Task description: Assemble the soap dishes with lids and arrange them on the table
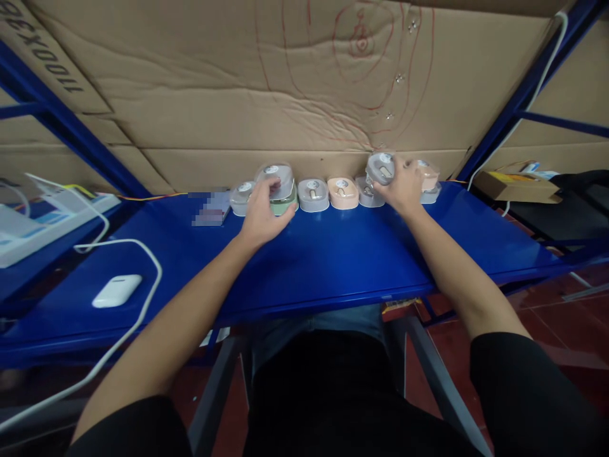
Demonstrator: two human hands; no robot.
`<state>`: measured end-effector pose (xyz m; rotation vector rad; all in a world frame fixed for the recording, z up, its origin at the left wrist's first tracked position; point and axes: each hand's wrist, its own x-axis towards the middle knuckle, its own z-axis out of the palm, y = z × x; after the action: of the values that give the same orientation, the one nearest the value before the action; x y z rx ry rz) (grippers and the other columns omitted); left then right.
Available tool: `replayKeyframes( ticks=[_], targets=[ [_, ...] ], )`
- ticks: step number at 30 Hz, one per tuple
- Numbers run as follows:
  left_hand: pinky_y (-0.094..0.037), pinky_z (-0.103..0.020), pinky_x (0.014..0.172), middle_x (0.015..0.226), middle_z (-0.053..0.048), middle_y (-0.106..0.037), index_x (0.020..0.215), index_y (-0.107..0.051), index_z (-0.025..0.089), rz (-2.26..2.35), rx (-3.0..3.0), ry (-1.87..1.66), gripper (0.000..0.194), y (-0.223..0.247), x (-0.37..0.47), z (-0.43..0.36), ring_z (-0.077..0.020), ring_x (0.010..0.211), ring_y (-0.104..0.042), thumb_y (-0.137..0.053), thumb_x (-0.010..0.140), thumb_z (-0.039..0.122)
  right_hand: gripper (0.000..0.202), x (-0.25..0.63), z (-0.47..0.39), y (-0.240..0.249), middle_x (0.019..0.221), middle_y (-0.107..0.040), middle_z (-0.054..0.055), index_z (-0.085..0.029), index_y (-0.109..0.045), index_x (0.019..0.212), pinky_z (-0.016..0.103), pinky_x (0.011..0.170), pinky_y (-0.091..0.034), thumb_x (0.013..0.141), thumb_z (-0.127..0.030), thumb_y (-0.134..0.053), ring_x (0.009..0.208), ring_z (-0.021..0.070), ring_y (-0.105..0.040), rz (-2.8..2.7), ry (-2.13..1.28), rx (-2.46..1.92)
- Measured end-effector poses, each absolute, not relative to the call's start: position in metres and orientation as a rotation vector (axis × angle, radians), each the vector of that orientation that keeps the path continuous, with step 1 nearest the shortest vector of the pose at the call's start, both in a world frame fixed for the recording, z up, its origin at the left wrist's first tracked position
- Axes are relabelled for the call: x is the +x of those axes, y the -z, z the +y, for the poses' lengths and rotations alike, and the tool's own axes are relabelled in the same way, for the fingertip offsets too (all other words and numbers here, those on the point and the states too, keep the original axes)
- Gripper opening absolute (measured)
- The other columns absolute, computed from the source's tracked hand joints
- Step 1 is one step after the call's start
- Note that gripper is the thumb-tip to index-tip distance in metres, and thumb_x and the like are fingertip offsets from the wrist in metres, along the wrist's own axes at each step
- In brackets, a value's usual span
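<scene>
My left hand [264,216] is curled at the front left of a grey box with a clear lid [280,174], fingertips at its lid. This box sits on a green box [284,207], and my thumb sticks out in front of that lower one. Another grey box [240,198] stands just left of my fingers. My right hand [404,184] grips a small grey clear-lidded box [380,168], tilted, above a further grey box [368,193]. Between my hands, a grey box [313,195] and a peach box [343,193] stand side by side.
Right of my right hand, a peach box [429,174] rests on a grey one [431,195]. A white earbud case [117,291] and a white cable [155,273] lie on the blue shelf [333,260]. Cardboard [190,95] closes off the back. An open carton [518,187] stands far right.
</scene>
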<state>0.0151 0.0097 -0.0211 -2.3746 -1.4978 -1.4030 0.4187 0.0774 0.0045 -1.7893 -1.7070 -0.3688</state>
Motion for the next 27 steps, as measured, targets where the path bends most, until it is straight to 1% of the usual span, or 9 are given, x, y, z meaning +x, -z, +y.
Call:
replayKeyframes(
  ticks=[3, 6, 10, 12, 14, 17, 20, 22, 27],
  targets=[
    [-0.056, -0.065, 0.129, 0.151, -0.019, -0.072, 0.154, -0.057, 0.023, -1.487, -2.393, 1.410, 0.065, 0.025, 0.015, 0.012, -0.0420, 0.140, -0.072, -0.084, 0.098, 0.042, 0.085, 0.415, 0.079, 0.002, 0.160, -0.058, 0.035, -0.014, -0.059, 0.162, 0.076, 0.120, -0.046, 0.100, -0.069, -0.079, 0.142, 0.0563, -0.062, -1.712, 0.410, -1.846],
    [-0.052, -0.065, 0.131, 0.153, -0.021, -0.069, 0.154, -0.057, 0.022, -1.487, -2.393, 1.402, 0.067, 0.026, 0.014, 0.015, -0.0443, 0.145, -0.069, -0.085, 0.097, 0.044, 0.082, 0.411, 0.080, 0.007, 0.159, -0.059, 0.037, -0.009, -0.060, 0.160, 0.076, 0.123, -0.044, 0.108, -0.073, -0.067, 0.148, 0.0572, -0.058, -1.710, 0.494, -1.870],
    [-0.040, -0.067, 0.141, 0.165, -0.022, -0.060, 0.154, -0.059, 0.021, -1.556, -2.249, 1.361, 0.075, 0.018, 0.014, 0.016, -0.0488, 0.161, -0.054, -0.090, 0.092, 0.048, 0.082, 0.408, 0.081, 0.012, 0.166, -0.056, 0.038, -0.003, -0.054, 0.165, 0.071, 0.128, -0.041, 0.110, -0.063, -0.063, 0.155, 0.0553, -0.052, -1.719, 0.577, -1.896],
    [-0.035, -0.068, 0.143, 0.172, -0.022, -0.054, 0.156, -0.060, 0.021, -1.615, -2.140, 1.330, 0.075, 0.011, 0.015, 0.017, -0.0488, 0.167, -0.047, -0.090, 0.092, 0.048, 0.082, 0.409, 0.080, 0.014, 0.168, -0.054, 0.038, -0.003, -0.052, 0.166, 0.071, 0.129, -0.041, 0.108, -0.059, -0.066, 0.157, 0.0549, -0.050, -1.722, 0.593, -1.888],
    [-0.035, -0.068, 0.143, 0.177, -0.021, -0.048, 0.158, -0.061, 0.023, -1.712, -2.048, 1.288, 0.078, 0.004, 0.018, 0.020, -0.0492, 0.171, -0.042, -0.090, 0.091, 0.049, 0.080, 0.412, 0.078, 0.015, 0.171, -0.053, 0.037, -0.004, -0.052, 0.166, 0.073, 0.129, -0.041, 0.107, -0.056, -0.067, 0.159, 0.0557, -0.048, -1.727, 0.605, -1.872],
    [-0.040, -0.071, 0.139, 0.178, -0.027, -0.049, 0.164, -0.056, 0.022, -1.953, -1.954, 1.214, 0.092, -0.005, 0.028, 0.031, -0.0542, 0.171, -0.045, -0.092, 0.086, 0.055, 0.076, 0.419, 0.075, 0.015, 0.171, -0.051, 0.037, -0.006, -0.054, 0.164, 0.076, 0.129, -0.042, 0.107, -0.055, -0.066, 0.159, 0.0572, -0.047, -1.741, 0.591, -1.838],
    [-0.044, -0.078, 0.133, 0.168, -0.034, -0.058, 0.165, -0.051, 0.016, -2.177, -1.909, 1.145, 0.103, -0.010, 0.038, 0.044, -0.0617, 0.162, -0.053, -0.094, 0.082, 0.059, 0.071, 0.426, 0.073, 0.013, 0.166, -0.055, 0.036, -0.008, -0.056, 0.162, 0.077, 0.128, -0.043, 0.110, -0.055, -0.064, 0.158, 0.0572, -0.048, -1.764, 0.569, -1.813],
    [-0.046, -0.079, 0.130, 0.163, -0.035, -0.062, 0.162, -0.053, 0.015, -2.248, -1.888, 1.123, 0.099, -0.010, 0.041, 0.051, -0.0630, 0.158, -0.057, -0.095, 0.082, 0.057, 0.070, 0.430, 0.073, 0.011, 0.165, -0.055, 0.036, -0.008, -0.056, 0.163, 0.076, 0.128, -0.044, 0.111, -0.055, -0.063, 0.157, 0.0565, -0.049, -1.783, 0.557, -1.817],
    [-0.049, -0.073, 0.131, 0.158, -0.033, -0.065, 0.151, -0.056, 0.014, -2.256, -1.881, 1.147, 0.081, -0.010, 0.040, 0.052, -0.0578, 0.156, -0.061, -0.092, 0.084, 0.042, 0.077, 0.432, 0.069, 0.005, 0.167, -0.052, 0.034, -0.009, -0.051, 0.169, 0.076, 0.131, -0.043, 0.113, -0.061, -0.060, 0.159, 0.0564, -0.048, -1.837, 0.523, -1.850]
  ],
)
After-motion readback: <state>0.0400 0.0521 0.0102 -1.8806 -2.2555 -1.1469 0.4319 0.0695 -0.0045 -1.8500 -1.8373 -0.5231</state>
